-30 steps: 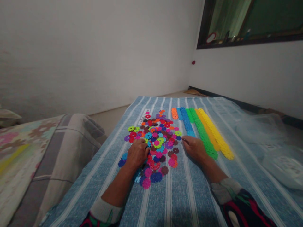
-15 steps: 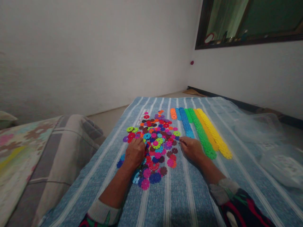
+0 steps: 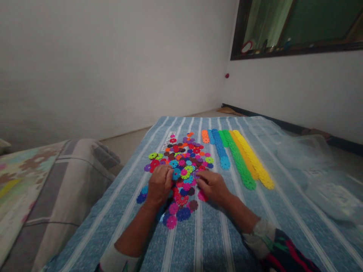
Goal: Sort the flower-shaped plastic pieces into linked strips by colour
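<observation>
Many notched, flower-like discs (image 3: 185, 172) lie heaped in mixed colours.

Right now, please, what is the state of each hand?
Left hand: fingers curled beside a blue disc; any hold cannot be told.
Right hand: fingers bent at the disc pile; any hold cannot be told.

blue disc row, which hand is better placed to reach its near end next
Right, most likely. The right hand is at the right side of the flower-shaped disc pile, nearer the blue disc row; the left hand is across the pile, farther off.
</observation>
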The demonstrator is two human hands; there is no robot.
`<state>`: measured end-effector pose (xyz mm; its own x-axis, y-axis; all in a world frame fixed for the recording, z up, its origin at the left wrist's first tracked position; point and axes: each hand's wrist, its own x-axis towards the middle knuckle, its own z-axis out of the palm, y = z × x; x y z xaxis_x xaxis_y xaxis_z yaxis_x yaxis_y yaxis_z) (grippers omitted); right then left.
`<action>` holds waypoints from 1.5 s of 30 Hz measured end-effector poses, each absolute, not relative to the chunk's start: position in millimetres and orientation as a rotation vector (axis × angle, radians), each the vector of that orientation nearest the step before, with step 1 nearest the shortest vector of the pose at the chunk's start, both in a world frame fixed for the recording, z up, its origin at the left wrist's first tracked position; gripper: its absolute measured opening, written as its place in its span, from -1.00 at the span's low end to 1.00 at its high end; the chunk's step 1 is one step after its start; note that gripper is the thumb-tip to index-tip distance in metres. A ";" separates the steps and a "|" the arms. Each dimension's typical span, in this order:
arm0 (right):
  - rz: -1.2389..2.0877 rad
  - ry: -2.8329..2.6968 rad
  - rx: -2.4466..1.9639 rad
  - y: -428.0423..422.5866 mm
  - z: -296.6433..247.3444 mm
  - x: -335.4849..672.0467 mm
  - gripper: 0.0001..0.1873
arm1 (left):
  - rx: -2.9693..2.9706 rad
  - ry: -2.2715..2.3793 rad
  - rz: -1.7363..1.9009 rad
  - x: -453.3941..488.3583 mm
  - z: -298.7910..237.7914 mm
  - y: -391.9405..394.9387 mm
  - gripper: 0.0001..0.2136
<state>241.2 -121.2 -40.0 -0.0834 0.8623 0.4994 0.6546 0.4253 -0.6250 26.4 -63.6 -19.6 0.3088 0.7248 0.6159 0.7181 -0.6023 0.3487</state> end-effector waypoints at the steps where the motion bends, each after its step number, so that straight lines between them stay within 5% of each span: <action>1: 0.367 -1.784 -1.275 -123.1 -37.9 236.1 -0.78 | 2.497 1.314 1.174 30.5 -18.1 -67.6 -0.76; 9: 0.839 -1.508 -1.155 -125.2 -35.3 221.6 -0.83 | 2.353 1.058 1.025 49.3 -10.3 -87.6 -0.73; 21: 0.986 -1.514 -1.234 -110.3 -25.2 265.2 -0.88 | 2.397 0.971 1.000 46.7 -11.9 -85.8 -0.76; 29: 0.317 -1.546 -1.805 -99.4 -21.2 361.6 -0.82 | 2.465 1.113 0.949 37.5 -16.0 -74.9 -0.70; 45: 0.094 -1.676 -2.220 -96.2 -25.2 343.3 -0.72 | 2.441 1.150 0.868 30.2 -17.2 -68.5 -0.66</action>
